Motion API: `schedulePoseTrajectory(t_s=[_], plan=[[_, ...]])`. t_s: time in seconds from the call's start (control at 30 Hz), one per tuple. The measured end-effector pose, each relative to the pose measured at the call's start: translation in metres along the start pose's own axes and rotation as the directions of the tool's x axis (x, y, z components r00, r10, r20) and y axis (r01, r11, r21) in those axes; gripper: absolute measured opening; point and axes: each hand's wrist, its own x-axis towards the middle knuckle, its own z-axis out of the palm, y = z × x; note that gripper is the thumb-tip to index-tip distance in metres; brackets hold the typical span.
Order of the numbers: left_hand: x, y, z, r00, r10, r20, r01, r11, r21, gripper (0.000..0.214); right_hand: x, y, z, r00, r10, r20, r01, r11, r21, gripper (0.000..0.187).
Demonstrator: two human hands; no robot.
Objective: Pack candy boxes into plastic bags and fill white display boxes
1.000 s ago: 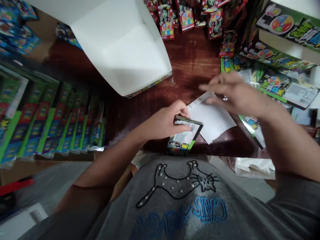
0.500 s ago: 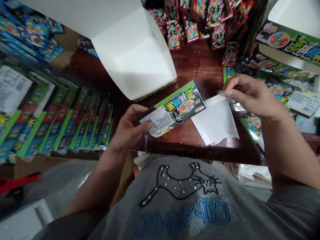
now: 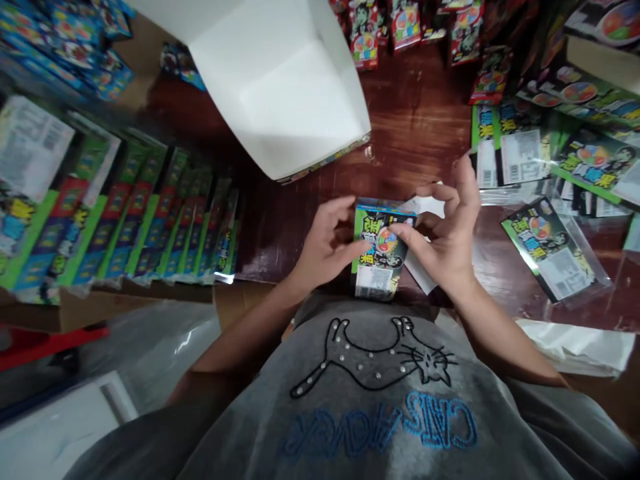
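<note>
You hold a green printed box (image 3: 381, 247) upright between both hands just above the near edge of the dark wooden surface (image 3: 415, 127): your left hand (image 3: 325, 243) curls around its left side, and your right hand (image 3: 445, 230) presses thumb and fingers against its front and right side. A white sheet (image 3: 425, 208) shows just behind your right hand. A large open white carton (image 3: 280, 87) stands further back, a row of green packs (image 3: 150, 227) lies to your left, and bagged flat boxes (image 3: 555, 250) lie to your right.

Open white carton (image 3: 280, 87), boxed rows (image 3: 150, 227)
</note>
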Motion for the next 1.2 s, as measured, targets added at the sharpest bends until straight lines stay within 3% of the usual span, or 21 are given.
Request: schedulePoseTrajectory(t_s=[0.07, 0.17, 0.27, 0.37, 0.47, 0.6, 0.77, 0.87, 1.03, 1.2], plan=[[0.013, 0.003, 0.001, 0.998, 0.050, -0.037, -0.051, 0.999, -0.005, 0.060, -0.009, 0.008, 0.008, 0.996, -0.027, -0.090, 0.025, 0.999, -0.023, 0.109], [0.017, -0.003, 0.005, 0.998, 0.021, -0.053, -0.022, 0.999, -0.023, 0.064, -0.021, 0.021, 0.016, 0.977, -0.120, -0.175, 0.106, 0.990, -0.090, 0.098], [0.008, -0.012, 0.006, 0.996, -0.006, -0.091, 0.002, 0.999, -0.050, 0.066, -0.022, 0.022, 0.017, 0.994, -0.110, 0.008, 0.111, 0.994, -0.025, 0.091], [0.001, -0.017, 0.002, 0.995, 0.023, -0.093, -0.025, 0.999, -0.021, 0.050, -0.011, 0.014, 0.013, 0.980, 0.005, 0.199, -0.016, 0.998, 0.055, 0.099], [-0.001, -0.017, -0.004, 0.996, 0.054, -0.069, -0.055, 0.998, -0.006, 0.039, -0.002, 0.011, 0.011, 0.968, 0.059, 0.244, -0.093, 0.987, 0.130, 0.100], [0.000, -0.013, -0.011, 0.998, 0.048, -0.051, -0.046, 0.998, 0.031, 0.025, -0.006, 0.014, 0.014, 0.950, 0.016, 0.313, -0.083, 0.976, 0.199, 0.092], [0.006, -0.008, -0.012, 0.993, 0.029, -0.115, -0.030, 0.999, -0.011, 0.026, -0.013, 0.010, 0.013, 0.975, 0.000, 0.220, -0.025, 0.993, 0.112, 0.094], [0.010, -0.003, -0.013, 0.997, 0.022, -0.076, -0.022, 1.000, -0.005, 0.033, -0.011, 0.009, 0.011, 0.983, -0.027, 0.180, -0.017, 0.972, 0.236, 0.099], [0.016, 0.017, -0.015, 1.000, -0.023, -0.019, 0.025, 0.995, 0.095, 0.020, -0.004, 0.005, 0.009, 0.985, 0.076, 0.156, -0.136, 0.899, 0.417, 0.082], [0.026, 0.036, -0.018, 0.998, -0.066, -0.011, 0.066, 0.991, 0.118, 0.013, 0.009, 0.000, 0.007, 0.954, 0.226, 0.195, -0.294, 0.834, 0.468, 0.094]])
